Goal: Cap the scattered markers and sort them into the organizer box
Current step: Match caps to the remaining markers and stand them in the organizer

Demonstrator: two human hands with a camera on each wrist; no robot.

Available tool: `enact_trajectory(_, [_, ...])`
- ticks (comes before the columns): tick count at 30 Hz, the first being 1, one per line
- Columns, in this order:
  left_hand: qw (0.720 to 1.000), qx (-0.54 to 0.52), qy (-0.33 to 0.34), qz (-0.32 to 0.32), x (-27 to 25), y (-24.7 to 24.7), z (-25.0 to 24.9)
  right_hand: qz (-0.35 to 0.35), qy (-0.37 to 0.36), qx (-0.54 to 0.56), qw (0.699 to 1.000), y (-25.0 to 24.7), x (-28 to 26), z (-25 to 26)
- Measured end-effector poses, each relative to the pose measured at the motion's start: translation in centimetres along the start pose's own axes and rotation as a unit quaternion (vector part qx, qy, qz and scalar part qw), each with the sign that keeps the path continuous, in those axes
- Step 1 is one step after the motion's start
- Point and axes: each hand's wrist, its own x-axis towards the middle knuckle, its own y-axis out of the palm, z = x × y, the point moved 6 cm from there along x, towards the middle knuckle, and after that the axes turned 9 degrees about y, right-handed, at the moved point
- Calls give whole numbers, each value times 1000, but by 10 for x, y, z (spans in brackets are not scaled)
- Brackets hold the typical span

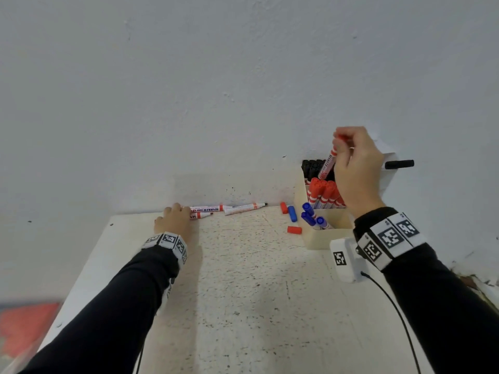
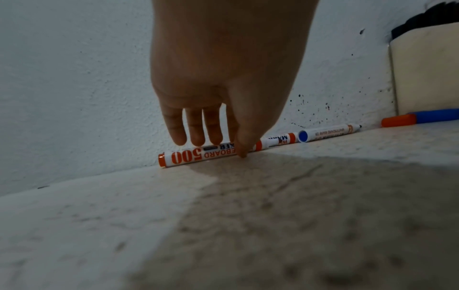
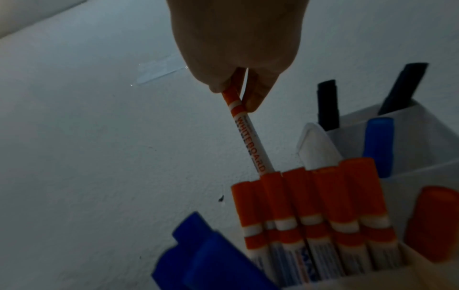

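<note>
My right hand pinches the capped end of a red marker. It hangs upright, its lower end among the red markers in the organizer box. My left hand reaches down by the wall, fingers straight. Its fingertips and thumb touch a red marker lying on the table. Two more markers lie along the wall, the right one uncapped. Loose caps, red, blue and red, lie left of the box.
The box also holds black markers at the back and blue ones in front. A black marker sticks out to the right behind my hand. The white wall runs just behind the table's far edge.
</note>
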Motion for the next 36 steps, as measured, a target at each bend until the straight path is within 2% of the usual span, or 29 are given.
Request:
enact_trajectory(7, [1000,-2,19,-20,2,-5,-2,85,58,-124,987,16,2,-38])
enact_trajectory(9, [999,-15,26,-20,1,-6,-4,114,69,-197,971,23,2,-47])
enact_trajectory(12, [999,-34,38,-12,0,-7,-8,183,77,-335,921,35,-1,-57])
enact_trajectory(14, [998,-36,43,5,0,-6,-10,210,96,-341,911,40,-6,-59])
enact_trajectory(16, [998,-40,43,9,-2,-6,-13,203,82,-356,908,42,-9,-54])
enact_trajectory(18, [998,-49,46,-2,-4,-8,-17,170,51,-341,923,41,-8,-40])
enact_trajectory(20, [997,-59,49,-11,-8,-10,-22,145,25,-273,951,42,-9,-16])
enact_trajectory(22, [996,-73,54,-17,-12,-12,-29,182,36,-180,966,53,-18,11])
enact_trajectory(24, [994,-79,71,-20,-14,-11,-38,255,53,-116,959,72,-38,31])
enact_trajectory(26, [993,-80,85,-27,-16,-11,-45,352,92,-103,926,99,-65,30])
enact_trajectory(29, [990,-94,94,-48,-19,-12,-50,475,164,-163,849,134,-108,-3])
enact_trajectory(32, [988,-107,103,-45,-22,-9,-52,499,178,-311,789,144,-129,-39])
enact_trajectory(34, [987,-114,105,-38,-22,-8,-53,481,163,-430,747,140,-131,-57])
enact_trajectory(36, [987,-121,100,-33,-22,-8,-52,465,168,-486,721,136,-133,-69])
